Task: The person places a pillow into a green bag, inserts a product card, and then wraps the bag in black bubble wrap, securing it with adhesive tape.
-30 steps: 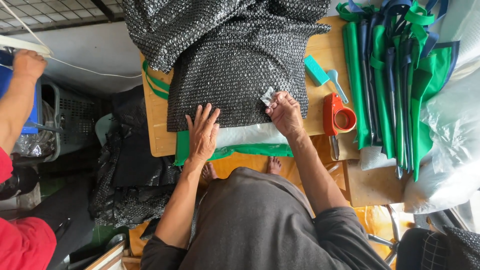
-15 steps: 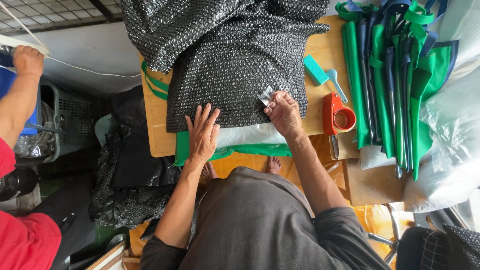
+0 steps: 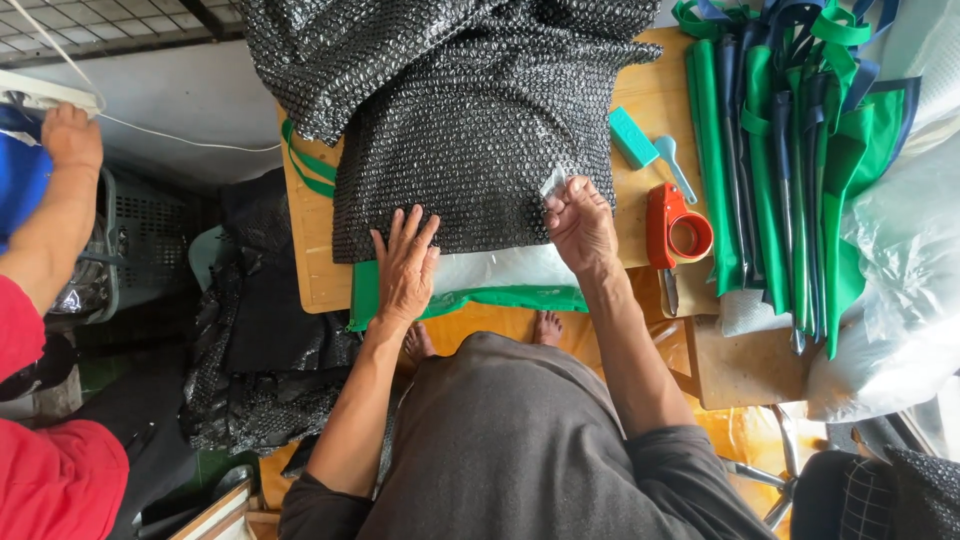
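At the far left of the frame a co-worker's hand [image 3: 70,135] in a red sleeve grips something white above a blue thing, well apart from the wooden bench [image 3: 310,260]. Below it, on the floor at lower left, lies a crumpled heap of black bubble wrap [image 3: 250,390].

Moving right, a sheet of black bubble wrap [image 3: 470,130] spreads over the middle of the bench and runs up past the top edge of the frame. The left hand [image 3: 405,270] lies flat with fingers spread apart on the sheet's lower edge, pressing it down; it grips nothing. Just under that hand a clear plastic packet over a folded green bag [image 3: 500,285] sticks out from beneath the sheet along the bench's near edge.

The right hand [image 3: 580,225] sits at the sheet's lower right corner, fingers pinched together on a small clear scrap, which looks like tape or film [image 3: 553,183], right at the wrap's edge.

Right of that hand, on bare wood, rest a teal block [image 3: 633,137], a pale blue handle [image 3: 677,165] and a red tape dispenser [image 3: 675,225], all near the wrap but not touching it. Farther right, a stack of green and blue bags [image 3: 790,170] with looped handles covers the bench end, and clear plastic sheeting [image 3: 900,320] bulges at the right edge of the frame. Nothing lies between either hand and the sheet.
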